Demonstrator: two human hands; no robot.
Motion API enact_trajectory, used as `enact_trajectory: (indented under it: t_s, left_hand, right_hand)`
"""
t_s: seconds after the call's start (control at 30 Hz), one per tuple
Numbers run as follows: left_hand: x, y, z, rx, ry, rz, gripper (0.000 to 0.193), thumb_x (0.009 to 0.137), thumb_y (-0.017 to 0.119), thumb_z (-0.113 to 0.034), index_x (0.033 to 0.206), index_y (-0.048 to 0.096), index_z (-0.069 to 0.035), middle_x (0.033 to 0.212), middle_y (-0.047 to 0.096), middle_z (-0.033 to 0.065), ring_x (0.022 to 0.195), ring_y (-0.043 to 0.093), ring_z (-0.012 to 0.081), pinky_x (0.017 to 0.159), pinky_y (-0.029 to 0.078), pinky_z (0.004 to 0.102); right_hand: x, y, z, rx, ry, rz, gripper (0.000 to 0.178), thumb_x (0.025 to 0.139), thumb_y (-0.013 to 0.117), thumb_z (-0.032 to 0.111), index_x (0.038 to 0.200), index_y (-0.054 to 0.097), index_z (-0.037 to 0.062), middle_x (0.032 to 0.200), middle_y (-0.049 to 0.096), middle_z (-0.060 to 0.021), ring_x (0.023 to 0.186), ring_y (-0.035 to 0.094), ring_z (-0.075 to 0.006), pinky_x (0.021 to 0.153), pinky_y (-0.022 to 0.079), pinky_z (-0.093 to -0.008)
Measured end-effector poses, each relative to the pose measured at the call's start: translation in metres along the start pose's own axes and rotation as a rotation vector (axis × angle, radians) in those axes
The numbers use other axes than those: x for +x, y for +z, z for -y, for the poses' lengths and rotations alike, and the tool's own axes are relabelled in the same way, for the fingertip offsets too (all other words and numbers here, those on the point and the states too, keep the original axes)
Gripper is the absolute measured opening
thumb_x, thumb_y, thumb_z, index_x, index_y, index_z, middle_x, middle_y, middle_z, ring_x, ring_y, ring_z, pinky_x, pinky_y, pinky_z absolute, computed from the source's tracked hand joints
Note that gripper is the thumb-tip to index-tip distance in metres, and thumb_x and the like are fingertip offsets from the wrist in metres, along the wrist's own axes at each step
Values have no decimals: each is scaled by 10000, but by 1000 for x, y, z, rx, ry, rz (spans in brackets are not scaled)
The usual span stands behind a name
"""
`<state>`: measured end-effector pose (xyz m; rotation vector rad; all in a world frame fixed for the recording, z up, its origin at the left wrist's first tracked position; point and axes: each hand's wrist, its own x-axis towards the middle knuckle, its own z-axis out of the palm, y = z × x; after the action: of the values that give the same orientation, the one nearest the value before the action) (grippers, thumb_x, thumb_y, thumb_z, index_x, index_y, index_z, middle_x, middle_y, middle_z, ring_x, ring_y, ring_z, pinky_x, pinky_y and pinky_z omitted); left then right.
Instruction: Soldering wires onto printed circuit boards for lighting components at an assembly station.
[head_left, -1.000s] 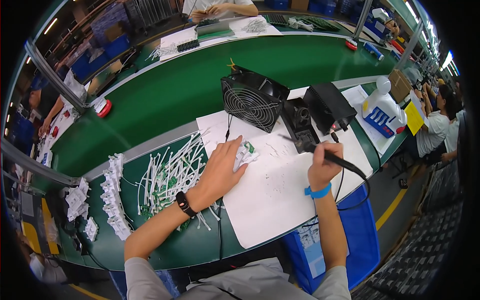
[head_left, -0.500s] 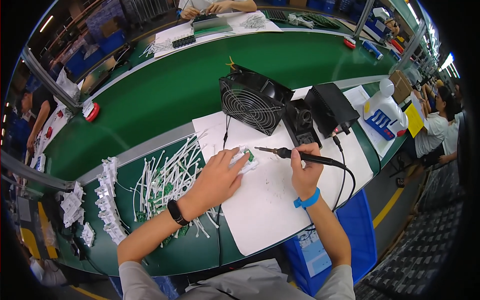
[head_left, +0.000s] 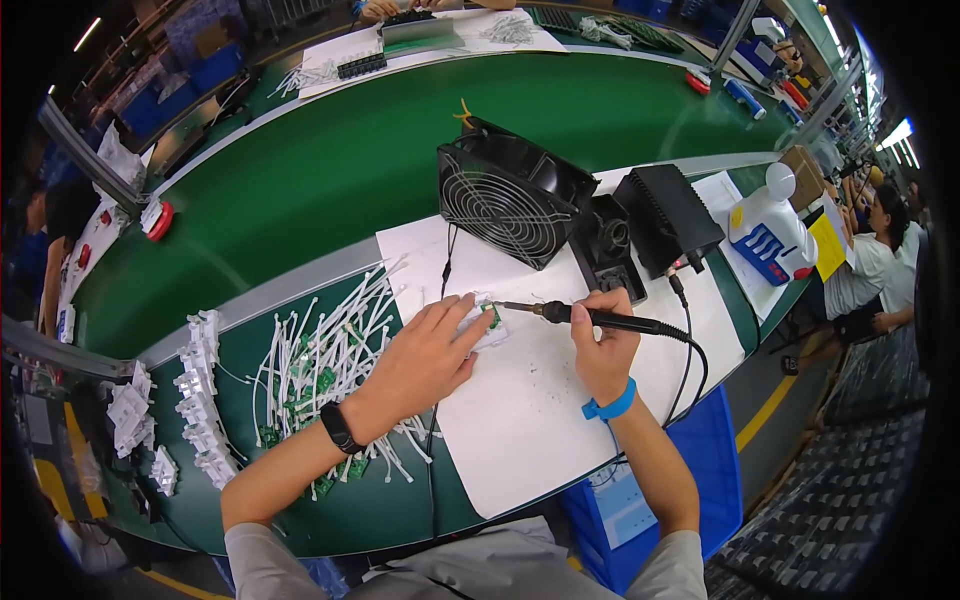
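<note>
Since a second ago, my right hand (head_left: 603, 345) has swung the soldering iron (head_left: 590, 318) round from pointing away to lying level, its tip now at the small green circuit board (head_left: 491, 316), while my left hand (head_left: 425, 358) has slid slightly to pin that board on the white paper sheet (head_left: 520, 420). Right-hand fingers wrap closed around the iron's handle; left-hand fingers lie flat and spread, pressing the board and its white part down rather than gripping it (I cannot tell whether a fingertip actually touches the green edge). The board sits just in front of the black fan (head_left: 510, 195), with the iron stand (head_left: 612, 250) beside it and a heap of white wired pieces (head_left: 320, 365) to my left. My worry: the hot tip is very near my left fingertips, so a small slip could burn them. The iron's cord (head_left: 690, 350) loops by my wrist and could tug the tip off the joint.
</note>
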<state>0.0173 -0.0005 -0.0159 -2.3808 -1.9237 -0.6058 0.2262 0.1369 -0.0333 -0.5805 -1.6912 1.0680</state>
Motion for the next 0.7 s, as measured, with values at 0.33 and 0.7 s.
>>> enact_trajectory:
  t_s: [0.33,0.7]
  left_hand:
    - [-3,0,5,-47,16,-19,595,843,729,-102,1407,552,-29,1396,540,202,1295,533,371,1082,483,426]
    - [-3,0,4,-38,16,-11,550,858,709,-106,1382,569,-17,1392,545,202,1290,521,357,1096,470,418]
  right_hand:
    - [0,0,-1,-3,2,14,171,963,693,20,947,528,61,746,575,7,626,428,-23,551,336,-191]
    - [1,1,-1,-38,-20,36,179,946,713,44,929,535,47,732,611,-26,608,440,-40,553,353,-204]
